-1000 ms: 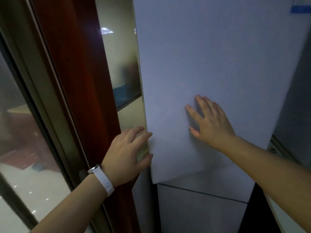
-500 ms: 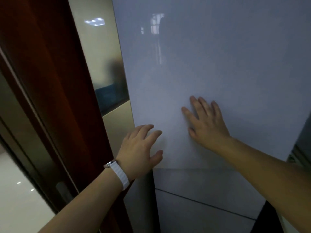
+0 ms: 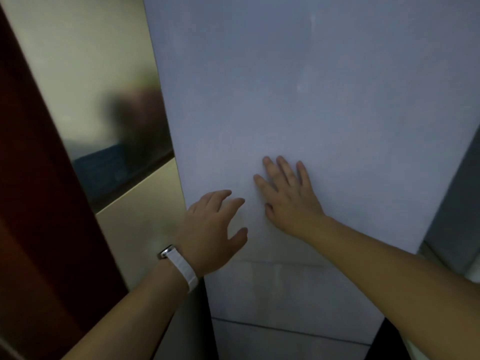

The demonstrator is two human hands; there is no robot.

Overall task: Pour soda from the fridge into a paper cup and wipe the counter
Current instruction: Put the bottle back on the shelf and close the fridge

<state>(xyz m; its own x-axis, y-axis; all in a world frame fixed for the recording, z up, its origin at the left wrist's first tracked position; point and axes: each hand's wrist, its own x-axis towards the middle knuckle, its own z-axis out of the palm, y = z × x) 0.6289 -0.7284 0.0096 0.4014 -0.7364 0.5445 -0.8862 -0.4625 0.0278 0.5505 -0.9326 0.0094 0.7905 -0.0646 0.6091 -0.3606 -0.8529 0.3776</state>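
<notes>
A white fridge door (image 3: 298,100) fills most of the view, shut, with a lower door (image 3: 285,341) below it. My right hand (image 3: 288,201) lies flat on the upper door, fingers spread. My left hand (image 3: 210,235), with a white watch strap on the wrist, hovers at the door's left edge, fingers apart and holding nothing. No soda, paper cup or counter is in view.
Left of the fridge stands a beige glossy panel (image 3: 104,74) with a dark reflection, and a red-brown wooden frame (image 3: 31,203) beyond it. A grey surface (image 3: 457,203) flanks the fridge on the right.
The view has swung right and closer to the fridge. My left hand has moved from the door's side edge onto its front, and the door looks closed flush.
</notes>
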